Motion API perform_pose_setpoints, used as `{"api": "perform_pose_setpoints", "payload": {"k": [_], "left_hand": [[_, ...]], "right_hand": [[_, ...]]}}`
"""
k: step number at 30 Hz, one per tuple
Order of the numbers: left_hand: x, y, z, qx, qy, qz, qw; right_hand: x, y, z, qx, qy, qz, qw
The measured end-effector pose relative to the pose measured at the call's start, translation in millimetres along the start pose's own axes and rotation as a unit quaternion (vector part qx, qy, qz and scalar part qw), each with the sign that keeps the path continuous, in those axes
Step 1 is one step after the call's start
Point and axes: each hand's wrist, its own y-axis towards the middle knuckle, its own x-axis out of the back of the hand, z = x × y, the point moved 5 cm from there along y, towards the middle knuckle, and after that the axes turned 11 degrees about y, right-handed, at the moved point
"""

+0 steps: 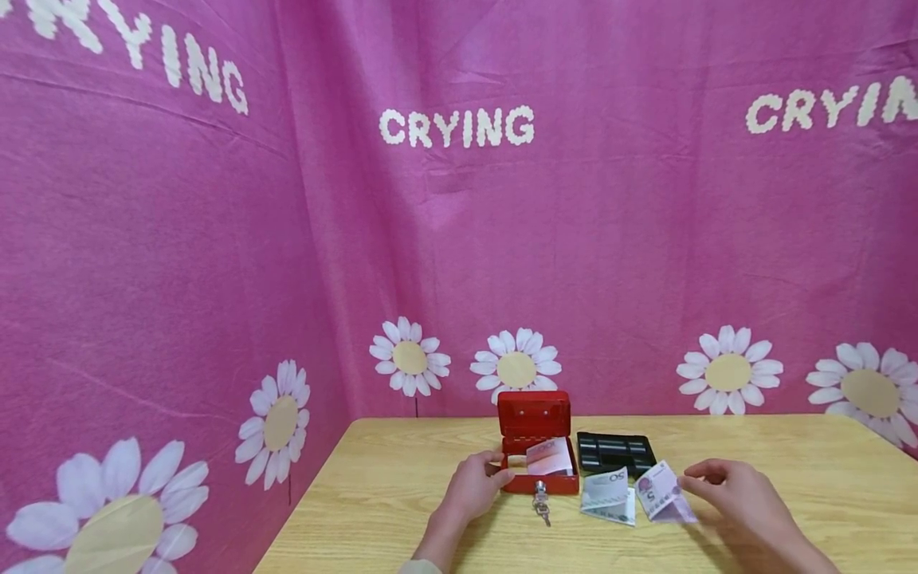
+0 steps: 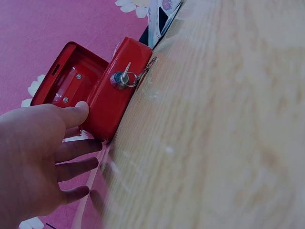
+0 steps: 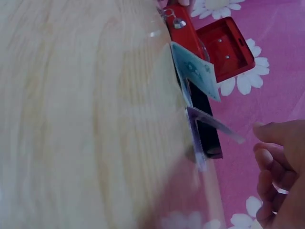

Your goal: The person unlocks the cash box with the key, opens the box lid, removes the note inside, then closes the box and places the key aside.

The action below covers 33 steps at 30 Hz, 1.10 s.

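A small red cash box (image 1: 541, 484) stands with its lid raised and its lock facing me. My left hand (image 1: 475, 485) holds the box at its left side, thumb at the front corner; in the left wrist view its other fingers spread beside the box. A pinkish-red banknote (image 1: 551, 458) leans inside. To the right, a folded green 50 banknote (image 1: 606, 496) and a folded purple 5 banknote (image 1: 660, 493) stand on the table. My right hand (image 1: 739, 496) is beside the purple note, fingers loosely bent; the right wrist view (image 3: 281, 167) shows a gap between them.
A black compartment tray (image 1: 615, 453) lies behind the banknotes, right of the box. Keys on a ring (image 1: 541, 505) hang from the lock. The wooden table (image 1: 387, 494) meets a pink curtain (image 1: 602, 263) printed with daisies at its back edge.
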Motion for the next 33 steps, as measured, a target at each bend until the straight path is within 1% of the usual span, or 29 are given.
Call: {"api": "perform_pose_setpoints", "payload": {"k": [3,6,12,16,20,25,33], "left_hand": [[0.6,0.0,-0.3,-0.002,-0.001,0.000,1.0000],[1.0,0.1,-0.3,-0.004,-0.001,-0.002,1.0000],[-0.7,1.0,0.9,-0.011,0.000,-0.002,0.9999],[-2.0,1.9,1.5,-0.010,-0.002,0.000,1.0000],[-2.5,3.0,1.1,-0.006,-0.004,0.001,1.0000],[-2.9,3.2,1.5,0.010,-0.005,0.008,0.9999],[-3.0,2.0,2.5,0.014,0.000,0.007,0.9999]], "right_hand": [[0.0,-1.0,10.9,0.030,-0.006,-0.020,0.9994],[-2.6,-0.9,20.9,0.042,-0.002,-0.029,0.9987],[-11.7,-0.6,40.1,0.063,0.003,-0.026,0.9977],[-18.2,-0.1,51.7,0.078,0.009,-0.023,0.9967],[-25.1,2.1,60.7,0.084,0.010,-0.020,0.9962],[-33.4,6.2,68.8,0.087,0.021,-0.011,0.9959],[-48.8,11.9,81.2,0.095,0.039,0.002,0.9947]]}}
